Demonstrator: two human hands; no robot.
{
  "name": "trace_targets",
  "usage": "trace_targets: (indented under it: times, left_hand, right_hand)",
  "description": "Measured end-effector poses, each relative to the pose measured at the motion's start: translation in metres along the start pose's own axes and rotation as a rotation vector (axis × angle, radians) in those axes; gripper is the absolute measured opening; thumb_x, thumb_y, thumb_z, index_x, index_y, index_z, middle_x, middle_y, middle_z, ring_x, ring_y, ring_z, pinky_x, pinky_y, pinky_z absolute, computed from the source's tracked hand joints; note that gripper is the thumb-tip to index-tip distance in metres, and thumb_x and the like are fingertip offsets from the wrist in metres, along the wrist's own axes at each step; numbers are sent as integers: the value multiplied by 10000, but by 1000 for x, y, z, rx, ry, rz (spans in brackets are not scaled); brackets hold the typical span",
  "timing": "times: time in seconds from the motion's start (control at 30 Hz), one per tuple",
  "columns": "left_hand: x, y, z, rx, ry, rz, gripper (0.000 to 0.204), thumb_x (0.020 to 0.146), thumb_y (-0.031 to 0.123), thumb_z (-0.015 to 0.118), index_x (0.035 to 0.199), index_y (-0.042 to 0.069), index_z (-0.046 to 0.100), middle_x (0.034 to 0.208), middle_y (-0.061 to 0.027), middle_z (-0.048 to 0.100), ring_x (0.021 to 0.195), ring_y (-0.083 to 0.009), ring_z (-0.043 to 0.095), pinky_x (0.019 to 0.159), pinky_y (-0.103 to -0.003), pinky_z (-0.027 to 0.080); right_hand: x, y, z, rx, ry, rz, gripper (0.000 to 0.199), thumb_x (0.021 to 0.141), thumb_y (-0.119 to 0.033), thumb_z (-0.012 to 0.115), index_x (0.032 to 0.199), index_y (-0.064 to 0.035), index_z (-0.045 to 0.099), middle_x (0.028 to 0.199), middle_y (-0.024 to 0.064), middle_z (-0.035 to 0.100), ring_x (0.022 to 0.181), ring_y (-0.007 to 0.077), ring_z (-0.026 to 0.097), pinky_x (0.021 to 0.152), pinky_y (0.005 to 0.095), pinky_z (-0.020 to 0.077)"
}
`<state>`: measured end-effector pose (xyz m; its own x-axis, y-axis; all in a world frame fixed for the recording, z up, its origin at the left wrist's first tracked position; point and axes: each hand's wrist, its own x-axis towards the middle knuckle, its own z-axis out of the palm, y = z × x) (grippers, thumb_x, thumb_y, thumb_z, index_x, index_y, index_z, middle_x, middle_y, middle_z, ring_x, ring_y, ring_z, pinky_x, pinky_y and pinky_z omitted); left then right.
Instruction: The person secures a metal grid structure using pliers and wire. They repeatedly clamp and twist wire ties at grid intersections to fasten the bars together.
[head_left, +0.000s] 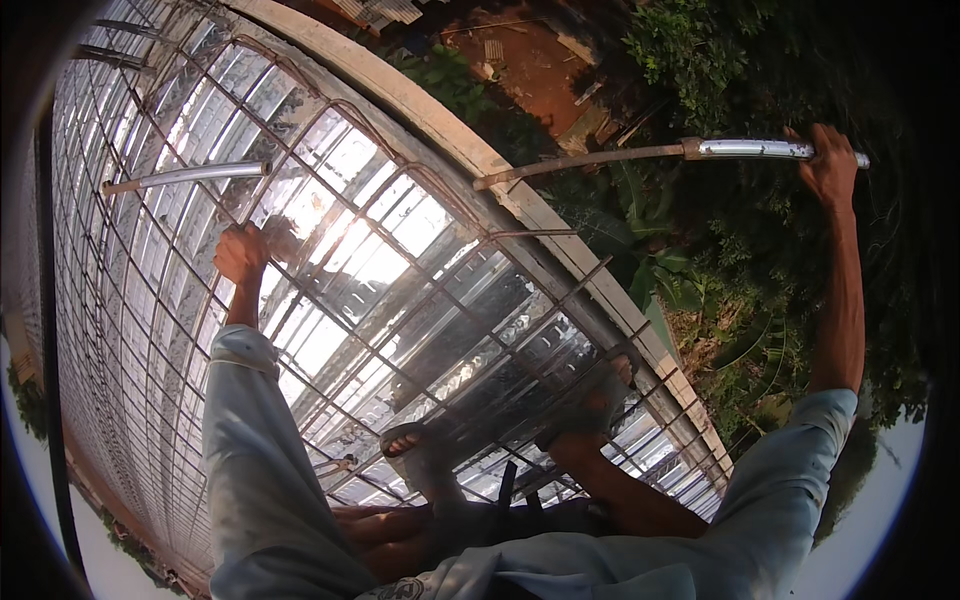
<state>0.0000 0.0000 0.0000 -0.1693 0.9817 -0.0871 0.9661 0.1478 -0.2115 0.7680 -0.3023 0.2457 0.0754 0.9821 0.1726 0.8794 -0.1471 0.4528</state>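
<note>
Over rebar mesh (420, 300) | right hand (832, 160) clamps pipe (660, 153) lying left-right | left hand (242, 252) fisted on mesh

Shiny silver pipe (760, 149), rust-brown rebar grid (420, 290)

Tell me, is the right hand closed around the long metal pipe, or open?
Closed. The right hand wraps around the shiny end of the long pipe, its fingers curled over it.

**Rust, shine and worn cloth**

The bar grid (400, 300) is rough, rust-brown steel over glossy corrugated metal sheeting (330, 210) that glares in the sun. The right hand (832, 160) grips a shiny metal pipe (760, 149) sleeved on a dull rusty rod (580, 163). The sleeves (255, 450) are matt pale cloth; the edge beam (560, 240) is rough concrete.
</note>
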Motion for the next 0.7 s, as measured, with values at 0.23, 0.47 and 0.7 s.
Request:
trace_targets:
  times: [0.23, 0.47, 0.7]
  left_hand:
    - [7, 4, -11, -111, 33, -27, 446, 874, 379, 549, 1024, 3, 735, 1034, -256, 714, 979, -422, 690, 898, -515, 511]
    - [-3, 9, -19, -114, -24, -32, 430, 867, 371, 561, 980, -3, 741, 993, -255, 719, 946, -432, 693, 878, -499, 522]
    - [-4, 2, -9, -166, 41, 1, 397, 863, 368, 567, 921, 12, 734, 933, -252, 717, 888, -442, 691, 834, -507, 524]
  right_hand:
    - [19, -7, 20, 97, 119, -36, 273, 814, -256, 729, 777, -42, 564, 771, 162, 601, 733, 404, 583, 660, 490, 456]
    - [51, -43, 43, 132, 111, -115, 367, 852, -336, 737, 722, -53, 544, 727, 151, 587, 671, 388, 569, 638, 478, 450]
    - [61, -61, 69, 159, 20, -88, 310, 817, -287, 729, 752, -41, 553, 762, 169, 613, 729, 405, 598, 680, 499, 467]
